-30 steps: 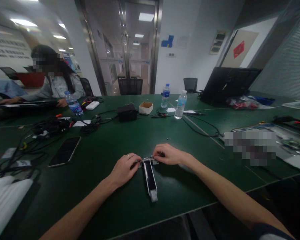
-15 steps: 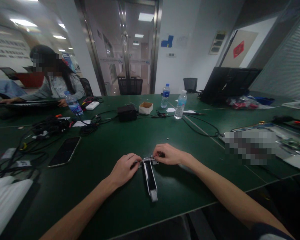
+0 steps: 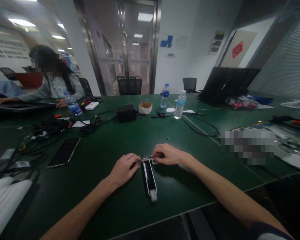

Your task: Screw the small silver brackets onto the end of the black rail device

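Note:
A long, narrow device with a white frame and black face (image 3: pixel 149 176) lies on the green table, its light grey tip (image 3: pixel 153 195) towards me. Across its far end runs a small metal bracket (image 3: pixel 147 159) with a tab on either side. My left hand (image 3: pixel 125 169), a ring on one finger, is closed with its fingertips pinched at the bracket's left end. At the right end, the fingers of my right hand (image 3: pixel 168 154) pinch the other side. The fingers partly cover both tabs, and exactly what lies between the fingertips is hidden.
Beyond my hands lies a tiny nut-like part (image 3: pixel 167 138). Further back stand a small open box (image 3: pixel 145 108), a black adapter (image 3: pixel 126 113) and water bottles (image 3: pixel 180 105). Phone (image 3: pixel 64 152) and tangled cables (image 3: pixel 50 128) lie left, an opened electronic panel (image 3: pixel 287 143) right. A person sits at far left.
Both hands hold the same pose at the bracket, and the device stays put. The view has shifted very slightly. At far left, the person's dark flat item appears tilted a little differently.

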`<state>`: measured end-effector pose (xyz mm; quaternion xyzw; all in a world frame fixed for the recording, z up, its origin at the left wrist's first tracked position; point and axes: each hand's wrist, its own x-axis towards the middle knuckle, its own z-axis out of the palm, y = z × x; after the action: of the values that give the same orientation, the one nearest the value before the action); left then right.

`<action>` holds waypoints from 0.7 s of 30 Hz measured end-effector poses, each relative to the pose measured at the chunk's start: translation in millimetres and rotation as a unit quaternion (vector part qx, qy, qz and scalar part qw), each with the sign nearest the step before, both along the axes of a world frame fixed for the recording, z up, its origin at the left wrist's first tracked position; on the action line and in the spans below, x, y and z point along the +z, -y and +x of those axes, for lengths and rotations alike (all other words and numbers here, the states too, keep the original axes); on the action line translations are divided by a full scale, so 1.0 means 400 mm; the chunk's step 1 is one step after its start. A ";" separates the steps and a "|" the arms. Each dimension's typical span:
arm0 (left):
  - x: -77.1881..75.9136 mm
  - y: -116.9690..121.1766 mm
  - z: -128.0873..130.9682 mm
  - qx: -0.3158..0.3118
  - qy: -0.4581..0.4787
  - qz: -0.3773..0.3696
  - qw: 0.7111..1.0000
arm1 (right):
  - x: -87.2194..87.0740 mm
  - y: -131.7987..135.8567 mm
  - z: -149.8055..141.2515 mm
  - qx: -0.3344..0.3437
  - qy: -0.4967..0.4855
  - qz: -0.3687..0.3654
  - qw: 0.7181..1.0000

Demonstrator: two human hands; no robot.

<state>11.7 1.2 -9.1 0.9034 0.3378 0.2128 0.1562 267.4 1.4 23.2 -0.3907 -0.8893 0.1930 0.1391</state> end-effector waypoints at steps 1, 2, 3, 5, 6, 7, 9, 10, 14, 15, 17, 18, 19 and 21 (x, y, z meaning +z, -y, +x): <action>0.001 0.000 0.001 0.000 0.002 0.002 1.000 | 0.000 0.000 0.000 -0.003 -0.002 0.001 1.000; 0.001 0.000 0.001 -0.001 0.002 0.004 1.000 | 0.000 0.000 0.000 -0.007 -0.004 0.000 1.000; 0.002 0.001 0.002 0.000 0.002 0.005 1.000 | 0.000 0.000 0.001 -0.007 -0.005 -0.001 1.000; 0.005 0.001 0.003 0.001 -0.002 0.003 1.000 | 0.000 0.000 0.002 -0.003 -0.002 -0.004 1.000; 0.006 0.002 0.003 0.001 -0.004 0.002 1.000 | 0.001 0.000 0.002 0.001 0.000 -0.004 1.000; 0.007 0.002 0.003 0.002 -0.006 0.000 1.000 | 0.002 0.000 0.002 0.004 0.000 -0.004 1.000; 0.009 0.003 0.003 0.004 -0.009 -0.004 1.000 | 0.003 0.001 0.002 0.003 0.000 -0.001 1.000; 0.009 0.003 0.003 0.005 -0.010 -0.005 1.000 | 0.004 0.001 0.002 0.000 0.000 0.002 1.000; 0.005 0.002 0.001 0.004 -0.006 -0.004 1.000 | 0.002 0.002 -0.001 -0.008 -0.001 0.005 1.000; 0.004 0.001 0.001 0.005 -0.007 -0.005 1.000 | 0.000 0.001 -0.001 -0.006 -0.003 0.004 1.000; 0.004 0.001 0.000 0.008 -0.008 -0.007 1.000 | -0.002 0.000 0.000 -0.001 -0.007 0.003 1.000; 0.005 0.002 0.001 0.010 -0.010 -0.009 1.000 | -0.003 0.000 0.000 0.002 -0.006 0.002 1.000; 0.006 0.002 0.001 0.011 -0.012 -0.011 1.000 | -0.003 0.000 0.001 0.004 -0.005 0.000 1.000; 0.010 0.003 0.003 0.013 -0.016 -0.012 1.000 | -0.002 -0.001 0.002 0.001 0.000 -0.001 1.000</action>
<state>12.7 -0.1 -5.2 0.9003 0.3547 0.1959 0.1587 268.2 1.6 22.2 -0.3895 -0.8895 0.1945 0.1385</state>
